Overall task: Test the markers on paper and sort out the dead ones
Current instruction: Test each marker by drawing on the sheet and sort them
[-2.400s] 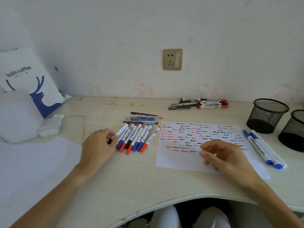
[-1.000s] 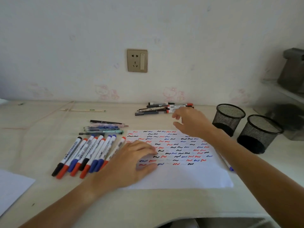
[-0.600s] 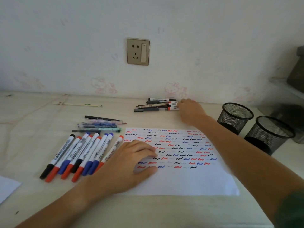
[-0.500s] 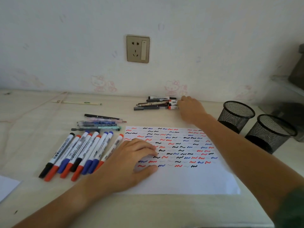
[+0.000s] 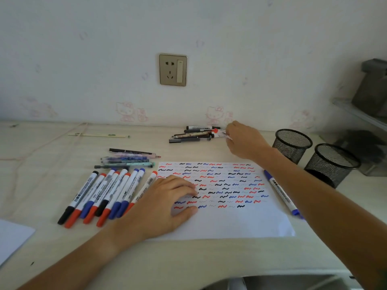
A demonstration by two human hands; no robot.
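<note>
A white sheet of paper [image 5: 230,222] covered with red, blue and black squiggles lies in front of me. My left hand [image 5: 165,204] rests flat on its left edge, fingers spread. My right hand [image 5: 243,139] reaches to the far pile of markers [image 5: 192,135] by the wall and pinches a white marker with a red cap [image 5: 218,131] at its near end. Several white markers with red, blue and black caps [image 5: 104,195] lie in a row left of the paper. Blue-capped markers [image 5: 280,193] lie along the paper's right edge, partly under my forearm.
Two black mesh pen cups [image 5: 292,144] [image 5: 330,164] stand at the right. Several thin pens [image 5: 127,160] lie behind the marker row. A wooden stick [image 5: 98,135] lies near the wall. Another white sheet [image 5: 12,237] pokes in at the left edge.
My right hand left the paper, reached to the far pile and closed its fingers on the red-capped marker. My left hand moved from the marker row onto the paper's left edge.
</note>
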